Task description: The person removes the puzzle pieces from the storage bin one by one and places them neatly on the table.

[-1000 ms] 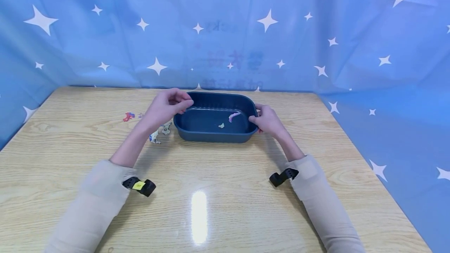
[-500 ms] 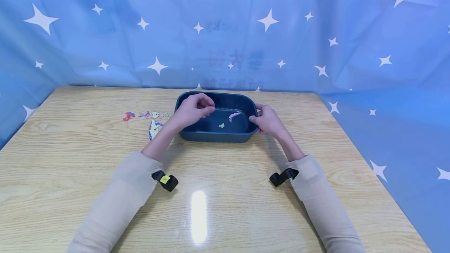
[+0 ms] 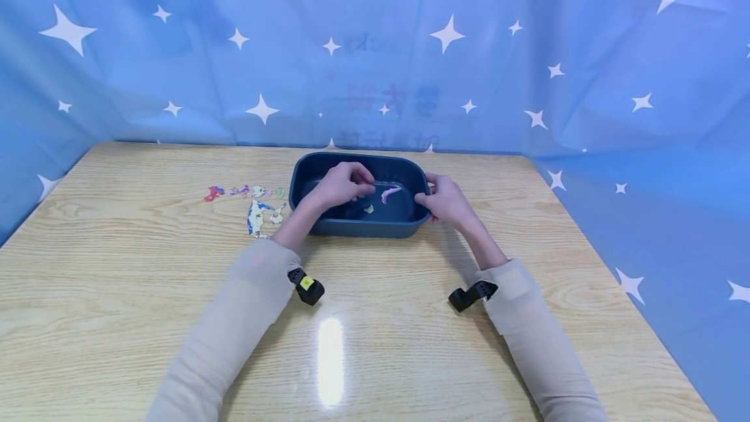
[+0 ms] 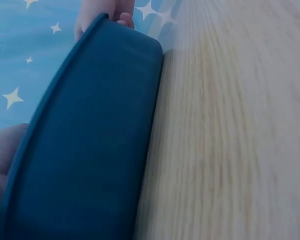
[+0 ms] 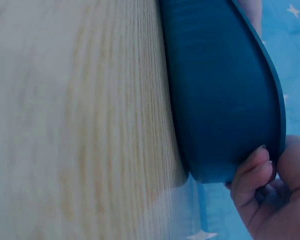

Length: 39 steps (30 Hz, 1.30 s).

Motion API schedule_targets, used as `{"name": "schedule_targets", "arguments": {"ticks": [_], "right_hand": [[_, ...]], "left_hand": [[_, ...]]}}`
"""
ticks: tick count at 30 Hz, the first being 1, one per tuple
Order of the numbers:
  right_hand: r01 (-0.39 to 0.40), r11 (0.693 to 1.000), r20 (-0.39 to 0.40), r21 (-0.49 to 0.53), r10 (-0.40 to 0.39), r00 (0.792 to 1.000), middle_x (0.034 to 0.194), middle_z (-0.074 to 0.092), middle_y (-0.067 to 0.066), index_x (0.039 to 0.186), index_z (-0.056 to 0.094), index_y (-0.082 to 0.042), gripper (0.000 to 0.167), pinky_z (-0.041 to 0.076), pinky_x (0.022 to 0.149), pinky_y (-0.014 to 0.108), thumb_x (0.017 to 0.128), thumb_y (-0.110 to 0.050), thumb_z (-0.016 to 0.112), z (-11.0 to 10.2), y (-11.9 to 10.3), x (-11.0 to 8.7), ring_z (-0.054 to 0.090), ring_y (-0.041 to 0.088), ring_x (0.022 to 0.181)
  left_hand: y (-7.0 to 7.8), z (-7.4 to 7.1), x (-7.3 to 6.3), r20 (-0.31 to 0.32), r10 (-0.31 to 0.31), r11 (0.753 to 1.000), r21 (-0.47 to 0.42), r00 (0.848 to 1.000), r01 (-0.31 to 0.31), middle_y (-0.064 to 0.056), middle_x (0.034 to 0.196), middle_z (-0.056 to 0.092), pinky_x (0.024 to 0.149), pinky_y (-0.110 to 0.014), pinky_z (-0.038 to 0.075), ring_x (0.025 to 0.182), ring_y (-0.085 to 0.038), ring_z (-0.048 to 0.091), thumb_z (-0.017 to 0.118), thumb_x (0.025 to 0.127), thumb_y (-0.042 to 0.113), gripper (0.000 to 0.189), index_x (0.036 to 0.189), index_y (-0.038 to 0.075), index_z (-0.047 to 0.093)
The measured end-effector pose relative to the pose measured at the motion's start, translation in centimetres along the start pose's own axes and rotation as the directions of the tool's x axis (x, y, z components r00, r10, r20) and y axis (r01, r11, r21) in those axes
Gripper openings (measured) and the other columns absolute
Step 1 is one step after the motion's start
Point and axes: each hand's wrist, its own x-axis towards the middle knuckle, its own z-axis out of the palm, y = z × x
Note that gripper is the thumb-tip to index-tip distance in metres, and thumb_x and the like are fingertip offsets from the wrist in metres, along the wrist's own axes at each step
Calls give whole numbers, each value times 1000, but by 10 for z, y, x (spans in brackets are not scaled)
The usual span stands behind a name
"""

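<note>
A dark blue oblong plastic box [image 3: 363, 229] rests on the wooden table in the head view. My right hand [image 3: 445, 200] grips its right end, thumb over the rim and fingers outside, as the right wrist view also shows. My left hand [image 3: 342, 185] is inside the box, fingers loosely bent, with nothing visible between them. Near its fingertips, on the box floor, lie a small pale green flat piece [image 3: 369, 209] and a curved purple-and-white piece [image 3: 390, 194]. In the left wrist view, the box wall [image 4: 85, 135] hides most of the left hand.
Left of the box lie several flat coloured pieces: a red-and-blue one [image 3: 213, 193], a row of small ones [image 3: 258, 191], and a larger cream-and-blue shape [image 3: 256, 218]. A blue curtain with white stars [image 3: 375, 51] stands behind the table [image 3: 410, 318].
My left hand has moved right from the box's left rim into its middle, uncovering the cream-and-blue pieces on the table. The right hand and the box stay in place.
</note>
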Motion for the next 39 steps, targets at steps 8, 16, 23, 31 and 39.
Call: {"name": "schedule_targets", "arguments": {"ticks": [8,16,23,31,39], "right_hand": [[19,1000,-3,-1,-19,1000,57,57,6,152,39,1,55,51,50,36,100,-8,55,1,-2,-1,58,34,49],[10,1000,2,-1,-10,1000,57,57,6,152,39,1,56,52,50,36,100,-8,55,1,0,-2,59,33,49],[12,1000,-5,-6,-12,1000,56,56,5,153,37,1,58,50,50,34,98,-8,54,1,0,-1,58,31,48],[3,1000,-3,-2,-3,1000,57,57,6,153,38,1,57,50,50,34,98,-8,55,0,-1,0,58,29,48],[-1,1000,-4,0,1,1000,56,56,5,152,39,0,56,50,49,33,98,-8,55,0,-1,1,57,27,47]], "left_hand": [[-7,4,2,68,-49,990,137,996,40,-13,98,68,77,-32,50,85,-23,61,68,97,10,22,116,1,63],[-6,10,3,143,-44,958,285,989,2,-11,104,66,85,-36,49,96,-25,61,71,96,16,23,118,7,67],[-7,11,4,154,-45,942,337,987,-10,-7,92,62,80,-35,47,86,-23,56,76,92,12,14,101,8,66],[-7,11,1,145,8,967,252,989,-45,-6,83,59,77,-32,48,80,-22,57,72,91,-3,10,95,4,66],[-6,9,-1,106,61,977,195,992,-81,-5,87,67,74,-29,48,80,-20,61,72,94,6,4,91,6,69]]}}
